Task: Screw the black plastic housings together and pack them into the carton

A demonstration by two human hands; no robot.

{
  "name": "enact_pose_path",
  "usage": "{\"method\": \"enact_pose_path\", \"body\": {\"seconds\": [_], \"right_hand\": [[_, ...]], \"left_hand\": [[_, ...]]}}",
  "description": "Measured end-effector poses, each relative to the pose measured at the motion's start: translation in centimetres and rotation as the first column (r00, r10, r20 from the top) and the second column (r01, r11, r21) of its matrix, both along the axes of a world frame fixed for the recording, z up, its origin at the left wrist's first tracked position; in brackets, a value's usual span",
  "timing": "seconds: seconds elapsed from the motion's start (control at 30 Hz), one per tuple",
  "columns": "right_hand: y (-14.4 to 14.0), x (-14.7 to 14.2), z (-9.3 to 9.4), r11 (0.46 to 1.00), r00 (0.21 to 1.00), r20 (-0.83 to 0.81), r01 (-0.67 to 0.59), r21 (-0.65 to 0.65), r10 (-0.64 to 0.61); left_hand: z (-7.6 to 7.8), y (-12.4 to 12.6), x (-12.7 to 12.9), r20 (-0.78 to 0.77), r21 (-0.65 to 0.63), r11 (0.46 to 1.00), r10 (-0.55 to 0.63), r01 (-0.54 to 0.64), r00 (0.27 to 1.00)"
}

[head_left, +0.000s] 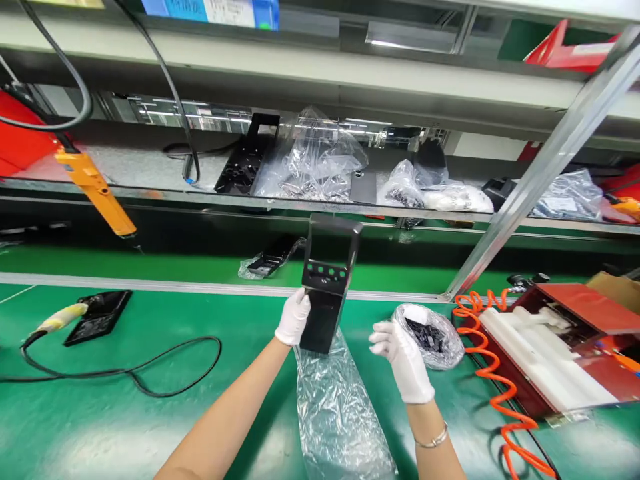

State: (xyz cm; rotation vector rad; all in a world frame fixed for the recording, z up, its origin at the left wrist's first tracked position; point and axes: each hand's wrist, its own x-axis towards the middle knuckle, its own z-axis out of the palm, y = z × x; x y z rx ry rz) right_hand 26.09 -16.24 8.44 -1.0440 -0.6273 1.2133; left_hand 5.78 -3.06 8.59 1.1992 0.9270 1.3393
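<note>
My left hand (294, 316), in a white glove, grips a black metal bracket (327, 280) by its lower left edge and holds it upright over the green table. The bracket has a row of round holes and a bent top. Its lower end sits in the mouth of a clear plastic bag (336, 407) that lies on the table toward me. My right hand (403, 358), also gloved, hovers just right of the bracket with fingers loosely apart, holding nothing. It is next to a small clear bag of black parts (430, 333).
A red box with white foam (555, 353) and an orange coiled hose (493, 373) lie at the right. A black plate (100, 315) and black cable (125, 370) lie at the left. An orange electric screwdriver (95, 187) hangs upper left. The shelf behind holds brackets and bags.
</note>
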Motion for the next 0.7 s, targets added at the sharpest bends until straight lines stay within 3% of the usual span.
{"method": "enact_pose_path", "body": {"seconds": [0.13,0.23,0.27,0.33,0.4,0.43,0.47,0.53,0.6,0.7], "right_hand": [[-0.7,0.7,0.0,0.997,0.993,0.089,0.075,0.020,-0.077],[-1.3,1.3,0.8,0.954,0.936,0.196,0.268,0.136,-0.291],[-1.6,1.6,1.3,0.916,0.885,0.257,0.342,0.208,-0.389],[-2.0,2.3,2.2,0.814,0.698,0.425,0.440,0.379,-0.576],[-2.1,2.9,3.2,0.746,0.467,0.582,0.421,0.515,-0.666],[-2.1,3.3,3.6,0.741,0.402,0.623,0.389,0.547,-0.671],[-2.0,3.6,3.9,0.750,0.404,0.632,0.363,0.552,-0.661],[-1.8,4.2,4.1,0.772,0.555,0.543,0.374,0.514,-0.630],[-1.8,5.2,3.8,0.767,0.691,0.360,0.464,0.443,-0.627],[-2.5,7.7,2.2,0.713,0.691,0.216,0.596,0.368,-0.689]], "left_hand": [[1.1,1.1,-1.9,-0.291,0.138,0.990,0.074,-0.035,0.954],[1.4,1.2,-2.6,-0.635,0.309,0.949,0.160,0.059,0.755],[1.4,1.1,-2.6,-0.716,0.348,0.931,0.192,0.105,0.672],[1.6,0.6,-2.3,-0.816,0.386,0.904,0.242,0.183,0.525],[2.0,-0.5,-1.6,-0.873,0.411,0.874,0.296,0.260,0.387],[2.3,-1.2,-1.1,-0.890,0.416,0.856,0.314,0.307,0.331],[2.7,-1.9,-0.6,-0.901,0.415,0.837,0.323,0.357,0.291],[3.6,-3.2,0.3,-0.920,0.385,0.799,0.298,0.462,0.253],[4.4,-4.0,0.7,-0.935,0.351,0.747,0.245,0.565,0.258],[4.6,-3.5,-0.4,-0.907,0.409,0.681,0.233,0.607,0.350]]}}
